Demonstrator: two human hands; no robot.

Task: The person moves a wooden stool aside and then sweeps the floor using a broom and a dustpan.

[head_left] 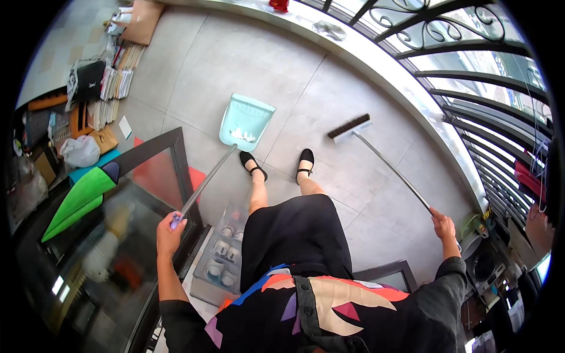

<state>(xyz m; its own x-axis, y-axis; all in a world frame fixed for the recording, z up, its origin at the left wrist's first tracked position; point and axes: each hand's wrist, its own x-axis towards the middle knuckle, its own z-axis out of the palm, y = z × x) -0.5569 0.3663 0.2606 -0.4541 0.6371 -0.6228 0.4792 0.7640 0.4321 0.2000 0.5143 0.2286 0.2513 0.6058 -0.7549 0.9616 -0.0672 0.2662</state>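
My left hand (170,230) is closed round the purple-tipped end of a long metal handle. That handle runs up to a light green dustpan (247,115) on the grey tiled floor, with crumpled white scraps (242,135) lying in it near the handle side. In my right hand (443,226) is the end of a metal broom handle. The broom (350,126), with dark brown bristles and a pale head, rests on the floor to the right of the dustpan, apart from it. My two feet in black shoes stand below and between them.
A dark-framed glass door (176,147) with a green cloth (82,200) stands at left, beside stacked papers (118,82) and bags. Clear shoe boxes (220,253) sit by my left leg. A white ledge (406,88) and black railing (471,97) curve along the right.
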